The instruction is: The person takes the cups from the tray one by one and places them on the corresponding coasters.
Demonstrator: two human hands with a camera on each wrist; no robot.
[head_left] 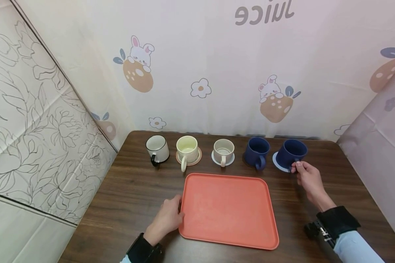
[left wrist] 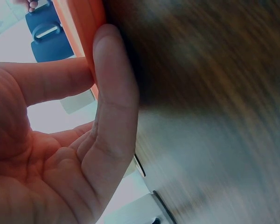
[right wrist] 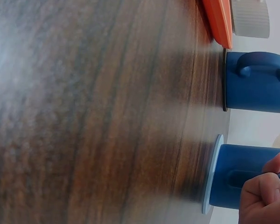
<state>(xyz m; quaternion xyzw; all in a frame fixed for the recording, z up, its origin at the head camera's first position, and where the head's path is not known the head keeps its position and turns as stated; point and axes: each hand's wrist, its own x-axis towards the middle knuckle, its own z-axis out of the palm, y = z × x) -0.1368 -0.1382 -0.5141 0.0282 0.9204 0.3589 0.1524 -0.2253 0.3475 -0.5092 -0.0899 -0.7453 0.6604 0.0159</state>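
Note:
My right hand [head_left: 310, 179] pinches the handle of the rightmost dark blue mug [head_left: 291, 149], its fingers curled in the right wrist view too. That mug stands upright on a pale blue coaster [right wrist: 213, 175]. At the left edge of a coral-orange tray [head_left: 228, 210], my left hand [head_left: 167, 216] grips the rim between thumb and fingers. The left wrist view has the thumb [left wrist: 114, 70] against the tray's outer side, low over the table. No objects lie on the tray.
Left of the held mug stand another blue mug [head_left: 256, 150] on a dark coaster, a small cream cup [head_left: 224, 149] on a white coaster, a pale yellow mug [head_left: 187, 148] on a tan coaster, and a white mug [head_left: 158, 148] with a black handle. Behind the wooden table [head_left: 118, 204] hangs a printed curtain.

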